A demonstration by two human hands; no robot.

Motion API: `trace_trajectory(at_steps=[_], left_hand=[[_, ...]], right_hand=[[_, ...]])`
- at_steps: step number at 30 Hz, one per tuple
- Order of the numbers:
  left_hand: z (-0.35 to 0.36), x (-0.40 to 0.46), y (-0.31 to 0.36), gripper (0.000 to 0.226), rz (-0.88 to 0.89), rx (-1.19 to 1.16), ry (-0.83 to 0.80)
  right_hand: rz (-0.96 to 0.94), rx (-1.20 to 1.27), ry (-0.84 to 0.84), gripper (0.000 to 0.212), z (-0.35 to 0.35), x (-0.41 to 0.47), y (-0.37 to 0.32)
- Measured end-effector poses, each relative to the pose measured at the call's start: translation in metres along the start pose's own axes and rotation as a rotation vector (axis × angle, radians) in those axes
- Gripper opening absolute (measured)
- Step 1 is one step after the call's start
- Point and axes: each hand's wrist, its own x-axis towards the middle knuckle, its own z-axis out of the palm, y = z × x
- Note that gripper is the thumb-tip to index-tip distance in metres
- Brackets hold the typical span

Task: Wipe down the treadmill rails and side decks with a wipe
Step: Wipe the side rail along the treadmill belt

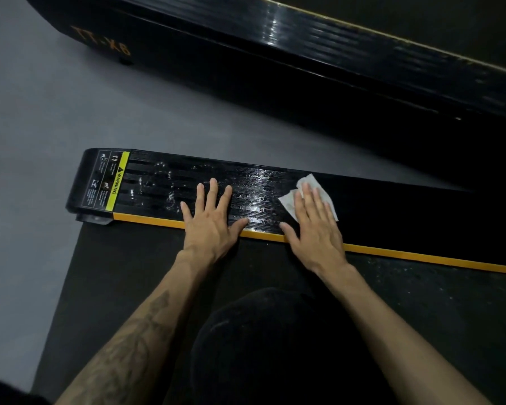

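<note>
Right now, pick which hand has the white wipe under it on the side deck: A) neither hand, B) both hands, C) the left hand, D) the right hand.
D: the right hand lies flat on the white wipe on the side deck, while the left hand presses bare on the wet ribbed surface nearer the warning label.

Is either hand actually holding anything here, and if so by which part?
Nothing is gripped. The right hand presses flat on the middle of the wipe, pinning it to the side deck. The left hand rests flat and bare on the deck.
</note>
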Motion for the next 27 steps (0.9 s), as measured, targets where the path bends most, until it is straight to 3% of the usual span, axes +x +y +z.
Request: trace_trajectory(at_steps=[5, 10, 12, 19, 27], left_hand=[[0.002, 0.001, 0.000, 0.084, 0.000, -0.008, 0.011], [0.001, 0.000, -0.001, 0.084, 0.003, -0.002, 0.000], [0.000, 0.000, -0.001, 0.084, 0.004, 0.002, 0.000], [0.001, 0.000, -0.001, 0.084, 0.003, 0.025, 0.004], [-0.001, -0.002, -0.004, 0.084, 0.018, 0.039, 0.013]], right_hand=[[0.085, 0.075, -0.036, 0.082, -0.008, 0.038, -0.024], [-0.191, 0.036, -0.033, 0.078, -0.004, 0.018, -0.017], [-0.214, 0.015, -0.026, 0.078, -0.005, 0.006, 0.002], [0.067, 0.046, -0.021, 0.079, -0.011, 0.044, -0.027], [-0.238, -0.028, -0.054, 0.077, -0.009, 0.019, -0.012]])
